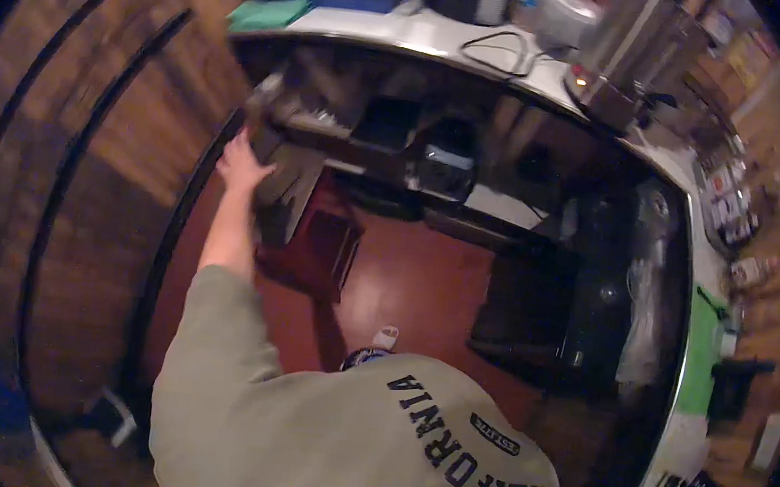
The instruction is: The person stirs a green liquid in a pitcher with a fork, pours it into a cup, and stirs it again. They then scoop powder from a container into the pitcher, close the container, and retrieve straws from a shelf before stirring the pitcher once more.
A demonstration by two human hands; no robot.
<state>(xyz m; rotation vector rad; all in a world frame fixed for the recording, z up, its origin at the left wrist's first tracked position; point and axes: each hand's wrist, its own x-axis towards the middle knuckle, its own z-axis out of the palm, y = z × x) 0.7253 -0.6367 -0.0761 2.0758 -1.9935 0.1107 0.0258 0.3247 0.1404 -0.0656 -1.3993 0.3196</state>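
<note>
My left hand (243,167) reaches forward at the far left, its arm stretched out in a grey-green sleeve. The thumb stands apart from the fingers, and the fingertips are blurred. Right beside the hand is a brownish upright panel (293,191), at the end of the shelving under the counter. The hand overlaps the panel's near edge in this view, with no held thing showing. My right hand is out of view, and the shirt front (445,440) fills the lower middle.
A white-topped counter (412,35) curves round the front and right. On it are a green cloth (269,14), a cable (496,50) and a steel urn (633,55) with a lit light. Below are shelves with dark containers (446,159), a dark red box (314,245) and red floor (419,280).
</note>
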